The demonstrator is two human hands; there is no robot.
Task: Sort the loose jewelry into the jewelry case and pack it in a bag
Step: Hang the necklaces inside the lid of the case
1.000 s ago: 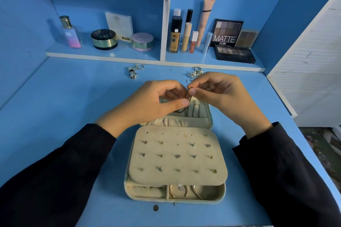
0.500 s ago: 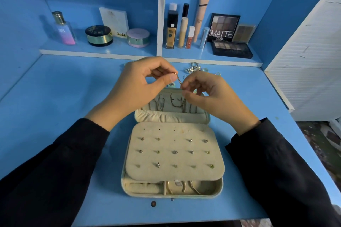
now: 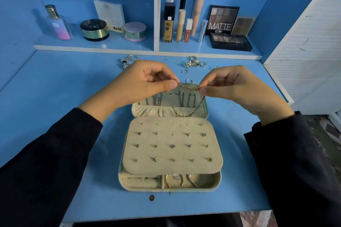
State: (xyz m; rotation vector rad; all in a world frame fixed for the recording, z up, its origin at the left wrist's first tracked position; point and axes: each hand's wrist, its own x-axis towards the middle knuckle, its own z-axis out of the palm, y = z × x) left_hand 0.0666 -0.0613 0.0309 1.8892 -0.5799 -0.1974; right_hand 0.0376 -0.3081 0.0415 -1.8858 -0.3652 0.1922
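Note:
An open beige jewelry case (image 3: 127, 182) lies on the blue desk. Its earring panel (image 3: 166, 167) carries several studs, and bangles sit in the front compartment. My left hand (image 3: 145, 81) and my right hand (image 3: 227, 84) each pinch one end of a thin gold chain (image 3: 188, 87) above the case's raised lid (image 3: 169, 97). The rest of the chain hangs in a loop in front of the lid's pocket. Loose rings (image 3: 193, 63) lie behind my hands, and a small cluster of jewelry (image 3: 127, 60) lies at the back left.
A shelf (image 3: 92, 47) at the back holds a perfume bottle, compacts, tubes and eyeshadow palettes. A white slatted panel (image 3: 310, 51) stands at the right. Two tiny pieces (image 3: 151, 197) lie on the desk in front of the case.
My hands have drawn apart, stretching the chain between them. More of the chain now hangs free over the lid.

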